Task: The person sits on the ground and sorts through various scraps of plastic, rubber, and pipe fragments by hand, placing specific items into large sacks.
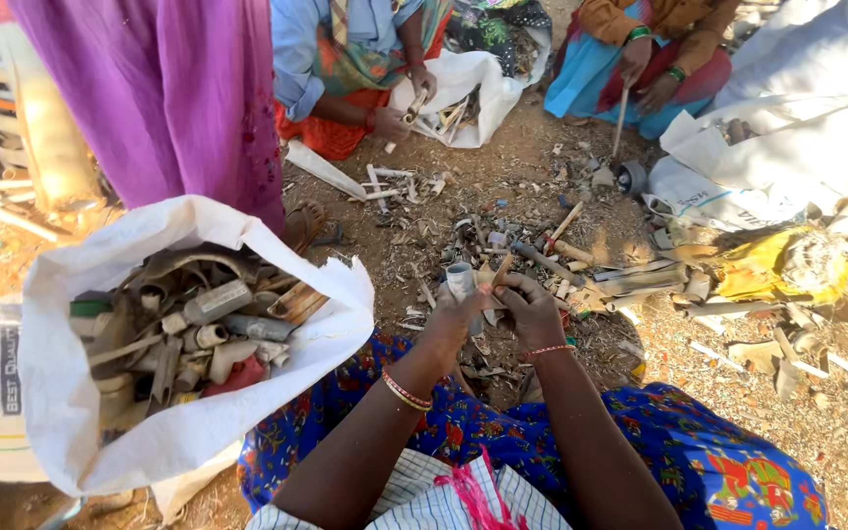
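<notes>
My left hand (455, 319) grips a short grey pipe piece (460, 281) held upright in front of my lap. My right hand (530, 309) is closed on a small brownish tool or strip (502, 270) pressed against the pipe piece. Both wrists wear bangles. I sit on the ground in blue patterned cloth (718, 461). A heap of broken pipe bits and scraps (542, 250) lies on the dirt just beyond my hands.
An open white sack (61, 393) full of pipe scraps stands at my left. A person in purple cloth (179, 98) stands behind it. Two seated people work across from me, one at a white sack (468, 79), one holding a stick (621, 120). More sacks (787, 128) lie right.
</notes>
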